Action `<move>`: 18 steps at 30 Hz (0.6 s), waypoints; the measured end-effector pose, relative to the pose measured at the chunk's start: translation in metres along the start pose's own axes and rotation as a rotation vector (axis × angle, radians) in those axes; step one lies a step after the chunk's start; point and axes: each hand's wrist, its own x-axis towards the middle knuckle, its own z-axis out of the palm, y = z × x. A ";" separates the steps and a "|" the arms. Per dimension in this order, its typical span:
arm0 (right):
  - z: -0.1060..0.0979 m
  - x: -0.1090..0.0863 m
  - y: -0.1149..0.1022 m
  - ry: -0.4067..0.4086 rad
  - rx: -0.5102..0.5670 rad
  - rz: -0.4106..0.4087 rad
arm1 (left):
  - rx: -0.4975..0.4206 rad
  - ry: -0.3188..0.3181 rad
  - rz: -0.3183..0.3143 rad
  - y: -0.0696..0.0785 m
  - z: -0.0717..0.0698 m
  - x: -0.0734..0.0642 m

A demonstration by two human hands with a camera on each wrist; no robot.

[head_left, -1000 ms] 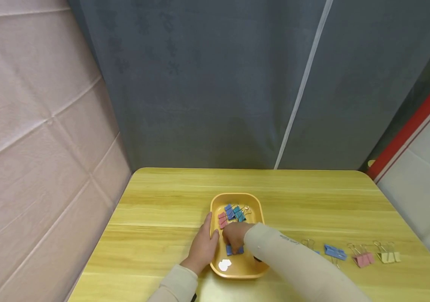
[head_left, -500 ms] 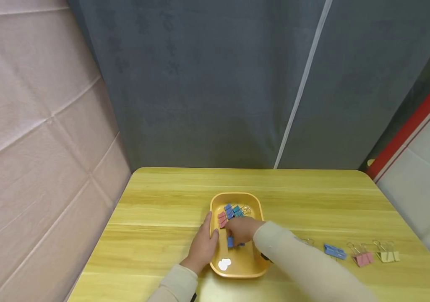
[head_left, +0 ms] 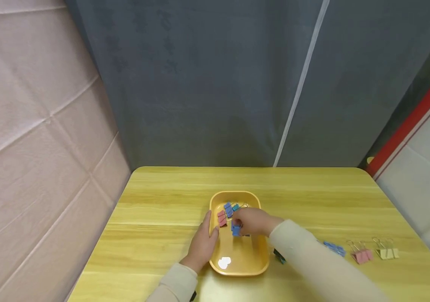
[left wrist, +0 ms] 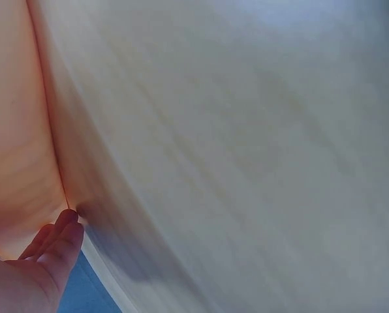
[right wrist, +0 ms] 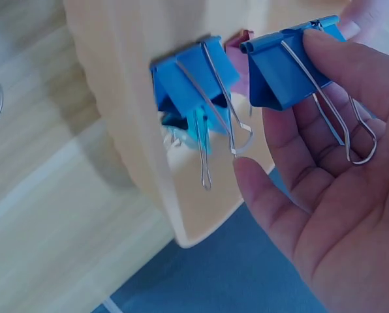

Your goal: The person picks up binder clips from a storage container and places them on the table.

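A yellow-orange tray [head_left: 239,274] rests on the wooden table. My left hand [head_left: 201,246] grips its left wall, thumb over the rim and fingers along the outside; in the left wrist view those fingers [left wrist: 62,244] touch the wall. My right hand [head_left: 254,221] pinches a blue binder clip [right wrist: 282,68] by its body between thumb and fingers, inside the tray. Beside it in the right wrist view, another blue binder clip [right wrist: 191,75] lies close to a fingertip. Pink [head_left: 222,218], blue-purple [head_left: 228,209] and teal [head_left: 236,207] binder clips lie near the tray's far end, partly hidden by the hand.
Right of the tray, a blue binder clip [head_left: 334,248], a pink one [head_left: 362,256] and a pale yellow one [head_left: 387,253] lie in a row on the table [head_left: 169,201]. The right sleeve [head_left: 313,256] crosses in front of that row. A grey curtain [head_left: 199,84] hangs behind.
My right hand has moved toward the tray's far right side, bringing the blue binder clip away from the near end. The left hand and tray stay in place.
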 end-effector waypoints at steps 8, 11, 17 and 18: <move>-0.009 -0.019 0.014 0.063 -0.008 -0.057 | 0.022 0.014 0.001 0.000 0.001 0.000; -0.010 -0.026 0.018 0.071 0.002 -0.034 | 0.026 0.015 -0.002 0.000 0.001 0.000; -0.014 -0.036 0.021 0.080 0.010 -0.005 | 0.032 0.014 -0.009 0.001 0.000 0.000; -0.014 -0.037 0.021 0.084 0.006 -0.007 | 0.035 0.012 -0.012 0.001 0.000 0.000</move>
